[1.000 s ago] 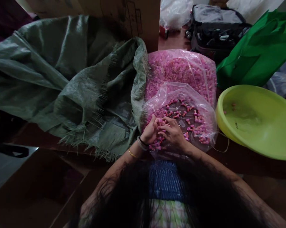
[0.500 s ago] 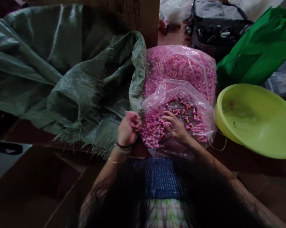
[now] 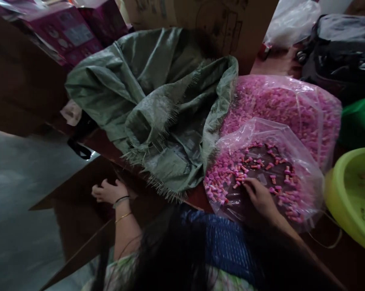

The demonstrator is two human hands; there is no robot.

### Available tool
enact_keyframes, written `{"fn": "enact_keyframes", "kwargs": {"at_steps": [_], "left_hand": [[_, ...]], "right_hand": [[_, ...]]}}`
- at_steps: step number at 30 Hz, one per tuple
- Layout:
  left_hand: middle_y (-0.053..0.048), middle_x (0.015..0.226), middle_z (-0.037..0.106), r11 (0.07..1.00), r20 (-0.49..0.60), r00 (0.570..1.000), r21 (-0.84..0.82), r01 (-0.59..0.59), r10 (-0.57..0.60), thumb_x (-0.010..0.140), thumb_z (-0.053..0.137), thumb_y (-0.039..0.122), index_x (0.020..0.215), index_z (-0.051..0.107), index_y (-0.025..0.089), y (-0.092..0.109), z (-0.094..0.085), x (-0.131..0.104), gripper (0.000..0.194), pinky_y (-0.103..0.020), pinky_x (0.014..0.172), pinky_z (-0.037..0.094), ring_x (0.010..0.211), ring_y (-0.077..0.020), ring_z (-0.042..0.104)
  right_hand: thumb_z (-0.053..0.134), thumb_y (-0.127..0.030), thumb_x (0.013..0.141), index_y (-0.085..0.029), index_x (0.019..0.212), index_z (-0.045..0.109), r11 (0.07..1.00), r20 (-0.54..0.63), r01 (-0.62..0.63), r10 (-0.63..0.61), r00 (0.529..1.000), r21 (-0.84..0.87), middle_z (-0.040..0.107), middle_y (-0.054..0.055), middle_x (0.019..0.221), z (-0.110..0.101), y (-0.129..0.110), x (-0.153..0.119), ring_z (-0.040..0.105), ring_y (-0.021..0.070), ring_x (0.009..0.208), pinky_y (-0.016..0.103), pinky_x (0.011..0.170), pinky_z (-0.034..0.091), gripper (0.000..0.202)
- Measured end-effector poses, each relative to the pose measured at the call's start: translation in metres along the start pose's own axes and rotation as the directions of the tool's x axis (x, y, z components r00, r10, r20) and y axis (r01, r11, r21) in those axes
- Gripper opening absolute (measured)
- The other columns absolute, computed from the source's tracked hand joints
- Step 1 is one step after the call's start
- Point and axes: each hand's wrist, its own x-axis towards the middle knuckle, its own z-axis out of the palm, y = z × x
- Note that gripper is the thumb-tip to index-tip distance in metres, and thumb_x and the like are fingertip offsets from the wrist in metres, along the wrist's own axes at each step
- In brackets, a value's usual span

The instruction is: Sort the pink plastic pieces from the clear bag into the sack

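Note:
My left hand [image 3: 108, 191] is over an open cardboard box [image 3: 75, 224] at the lower left. Its fingers are curved and apart, and nothing shows in them. On the table, my right hand [image 3: 263, 198] reaches into the mouth of a clear plastic bag [image 3: 267, 127]. Its fingertips are drawn together at the edge of a heap of small pink pieces [image 3: 220, 178], each with a wider head and an orange stem. What they pinch, if anything, is hidden. More pink pieces [image 3: 287, 198] lie scattered to the right of this hand.
A rumpled green woven sack [image 3: 161, 117] lies left of the bag. A large full bag of pink pieces [image 3: 270, 97] sits behind. At the right are a yellow-green basin [image 3: 340, 190] and a green bag [image 3: 359, 121]. Pink boxes [image 3: 64, 32] and a big carton [image 3: 206, 24] stand at the back.
My left hand has moved from beside the bag, left to the cardboard box, and the handful of pink pieces is gone from it. My right hand's fingers have closed together. The view has turned left.

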Motion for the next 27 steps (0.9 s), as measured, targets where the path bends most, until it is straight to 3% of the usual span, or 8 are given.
{"fn": "enact_keyframes", "kwargs": {"at_steps": [3, 6, 9, 12, 17, 20, 24, 27], "left_hand": [[-0.011, 0.097, 0.062, 0.972, -0.22, 0.948, 0.093, -0.215, 0.23, 0.09, 0.042, 0.027, 0.105, 0.06, 0.023, 0.054, 0.057, 0.001, 0.024, -0.05, 0.094, 0.041, 0.102, -0.0285, 0.059], [-0.012, 0.104, 0.064, 0.919, 0.121, 0.915, 0.051, -0.392, 0.384, 0.089, 0.052, 0.029, 0.108, 0.06, 0.018, 0.118, 0.137, 0.005, 0.023, -0.037, 0.086, 0.045, 0.095, -0.0234, 0.062], [-0.018, 0.104, 0.06, 0.911, 0.377, 0.892, 0.218, -0.349, 0.251, 0.092, 0.048, 0.03, 0.113, 0.057, 0.013, 0.165, 0.204, 0.01, 0.028, -0.035, 0.077, 0.046, 0.092, -0.0269, 0.064], [-0.021, 0.108, 0.054, 0.898, 0.354, 0.931, 0.374, -0.232, 0.093, 0.094, 0.043, 0.022, 0.11, 0.056, 0.01, 0.187, 0.237, 0.021, 0.024, -0.034, 0.072, 0.045, 0.09, -0.0271, 0.064], [-0.01, 0.106, 0.048, 0.957, 0.337, 0.932, 0.199, -0.211, 0.135, 0.091, 0.044, 0.008, 0.102, 0.056, 0.008, 0.18, 0.246, 0.041, 0.016, -0.031, 0.08, 0.042, 0.083, -0.0135, 0.057], [-0.006, 0.106, 0.046, 0.961, 0.355, 0.917, 0.134, -0.241, 0.181, 0.091, 0.047, 0.009, 0.108, 0.054, 0.008, 0.171, 0.24, 0.041, 0.019, -0.032, 0.084, 0.04, 0.082, -0.0112, 0.052], [-0.004, 0.101, 0.05, 0.963, 0.313, 0.919, 0.045, -0.265, 0.238, 0.087, 0.049, 0.008, 0.108, 0.056, 0.011, 0.157, 0.218, 0.036, 0.022, -0.03, 0.085, 0.04, 0.089, -0.0136, 0.053], [-0.001, 0.094, 0.058, 0.937, 0.342, 0.911, -0.331, -0.11, 0.228, 0.085, 0.054, 0.013, 0.104, 0.059, 0.018, 0.146, 0.187, 0.034, 0.021, -0.028, 0.078, 0.042, 0.092, -0.015, 0.056]], "right_hand": [[0.047, -0.04, 0.093, -0.019, 0.117, 0.057, 0.985, -0.153, -0.08, 0.056, 0.987, -0.153, 0.061, 0.015, 0.114, -0.006, 0.004, 0.034, 0.057, 0.0293, 0.108, 0.047, 0.095, 0.046, 0.034], [0.053, -0.044, 0.089, -0.015, 0.124, 0.056, 0.933, -0.224, -0.079, -0.002, 0.975, -0.351, 0.049, 0.022, 0.133, 0.012, -0.004, 0.068, 0.044, 0.0369, 0.122, 0.057, 0.101, 0.036, 0.046], [0.049, -0.043, 0.092, -0.014, 0.121, 0.057, 0.917, -0.196, -0.034, -0.049, 0.979, -0.398, 0.049, 0.022, 0.133, 0.037, -0.02, 0.083, 0.045, 0.0358, 0.117, 0.054, 0.096, 0.04, 0.042], [0.047, -0.04, 0.093, -0.017, 0.115, 0.06, 0.913, -0.154, 0.025, -0.096, 0.983, -0.408, 0.056, 0.018, 0.122, 0.044, -0.024, 0.076, 0.05, 0.0296, 0.109, 0.042, 0.087, 0.047, 0.034], [0.05, -0.033, 0.091, -0.02, 0.095, 0.066, 0.959, -0.221, -0.046, -0.017, 0.975, -0.278, 0.063, 0.01, 0.105, 0.01, 0.0, 0.058, 0.057, 0.0208, 0.094, 0.032, 0.08, 0.047, 0.021], [0.06, -0.037, 0.083, -0.018, 0.095, 0.066, 0.966, -0.331, -0.188, 0.238, 0.913, 0.175, 0.066, 0.007, 0.097, -0.02, 0.02, 0.063, 0.059, 0.0193, 0.089, 0.033, 0.082, 0.047, 0.024], [0.06, -0.053, 0.078, -0.02, 0.09, 0.063, 0.707, -0.246, -0.252, 0.521, 0.817, 0.661, 0.065, 0.002, 0.082, -0.052, 0.032, 0.07, 0.057, 0.0136, 0.067, 0.026, 0.057, 0.048, 0.035], [0.057, -0.056, 0.08, -0.021, 0.087, 0.06, 0.504, -0.052, -0.273, 0.539, 0.841, 0.819, 0.062, 0.001, 0.073, -0.069, 0.026, 0.065, 0.052, 0.0105, 0.057, 0.02, 0.042, 0.04, 0.036]]}}
